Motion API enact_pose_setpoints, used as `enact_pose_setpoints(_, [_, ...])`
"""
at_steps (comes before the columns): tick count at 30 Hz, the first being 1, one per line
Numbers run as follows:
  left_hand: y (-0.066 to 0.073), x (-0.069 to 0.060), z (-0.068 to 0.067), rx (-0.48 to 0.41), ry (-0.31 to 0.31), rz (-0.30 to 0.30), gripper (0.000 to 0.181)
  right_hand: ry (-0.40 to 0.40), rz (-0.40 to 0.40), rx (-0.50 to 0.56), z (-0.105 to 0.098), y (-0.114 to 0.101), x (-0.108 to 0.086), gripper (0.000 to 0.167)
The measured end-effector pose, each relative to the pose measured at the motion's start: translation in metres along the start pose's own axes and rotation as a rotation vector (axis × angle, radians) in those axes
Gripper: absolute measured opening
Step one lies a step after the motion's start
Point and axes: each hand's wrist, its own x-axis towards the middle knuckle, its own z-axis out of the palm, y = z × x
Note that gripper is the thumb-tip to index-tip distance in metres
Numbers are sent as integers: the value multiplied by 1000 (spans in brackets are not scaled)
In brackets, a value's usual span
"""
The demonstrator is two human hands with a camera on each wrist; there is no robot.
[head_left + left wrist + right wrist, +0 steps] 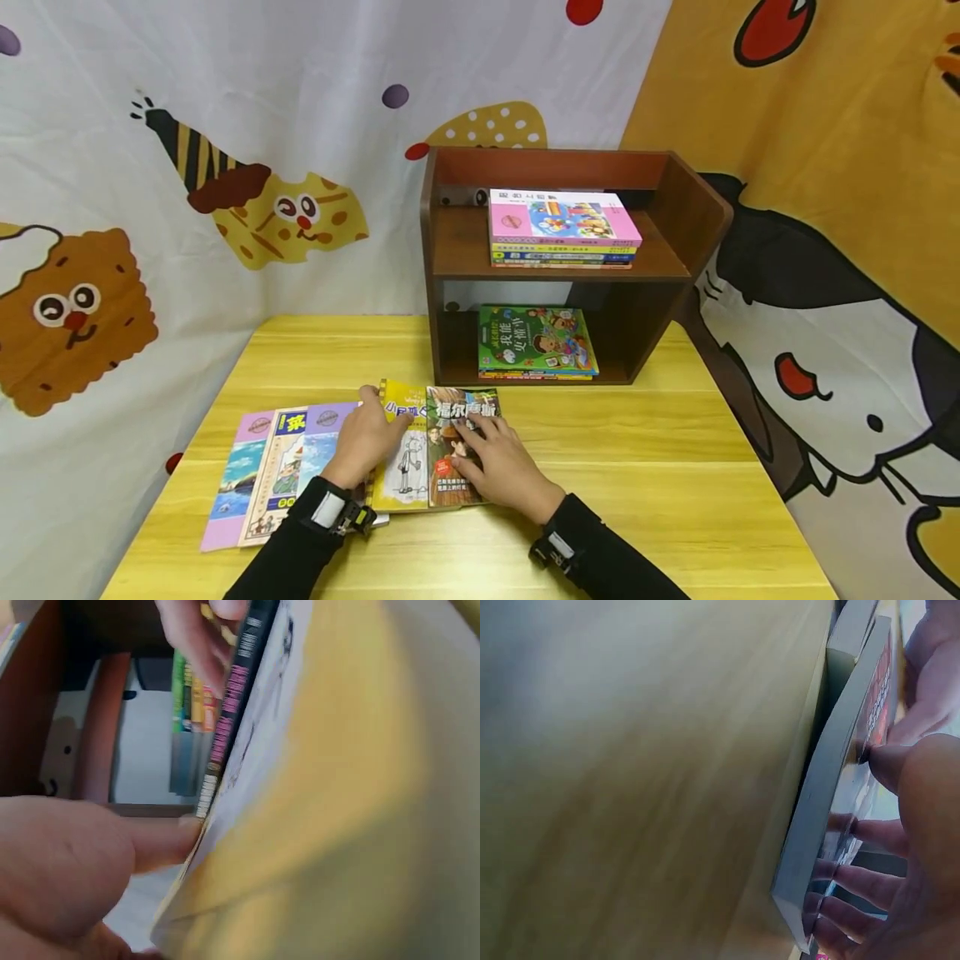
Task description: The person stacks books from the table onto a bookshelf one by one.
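Observation:
A yellow comic book (405, 467) lies on the table, with a dark-covered book (444, 475) directly right of it. My left hand (366, 440) grips the yellow book by its left side, its thumb over the cover and its other fingers mostly hidden at the edge. In the left wrist view that thumb reaches the spine of the dark book (231, 705). My right hand (506, 467) rests on the dark book with fingers spread over the cover, also seen in the right wrist view, where the dark book (821, 795) shows its page edges.
Several books lie overlapped at the left, including a lilac-bordered one (243, 475) and a cream one (273, 471). Behind stands a brown two-level shelf (429, 250). A pink-topped stack (566, 218) fills part of its upper level, a green-topped stack (536, 337) its lower one.

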Motion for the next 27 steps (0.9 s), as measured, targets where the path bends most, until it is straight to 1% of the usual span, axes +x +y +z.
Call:
enact_pose_setpoints(1, [2,0,-1,-27,-20,-11,91,3,-2,5,0,0,0,63])
enact_pose_setpoints(4, [7,-2,-5,-44,-53,-6,93,9,-4,14,-2,1,-1,63])
enact_pose_setpoints(7, [14,-5,-10,-33,-56,14,89,7,-6,16,-3,2,-1,63])
enact_pose_setpoints(10, [21,-7,-16,-52,-70,33,84,-2,-6,18,-2,4,-2,63])
enact_pose_setpoints(13, [28,-9,-22,-54,-56,81,80,-5,-13,30,-2,6,-3,62])
enact_pose_setpoints(15, [31,-10,-27,-42,-35,107,79,1,-24,51,-1,7,-4,59])
enact_pose_setpoints(19, [34,-11,-37,-26,0,126,80,18,-40,97,-1,10,-6,52])
enact_pose_setpoints(20, [35,-11,-39,-25,4,122,81,19,-39,112,-2,11,-7,51])
enact_pose_setpoints(22, [36,-11,-44,-20,18,136,82,19,-31,127,-3,12,-8,49])
enact_pose_setpoints(24, [38,-12,-49,-25,30,160,82,23,-19,157,-4,14,-7,47])
enact_pose_setpoints(27, [41,-15,-55,-60,45,198,81,51,16,219,-10,15,-5,45])
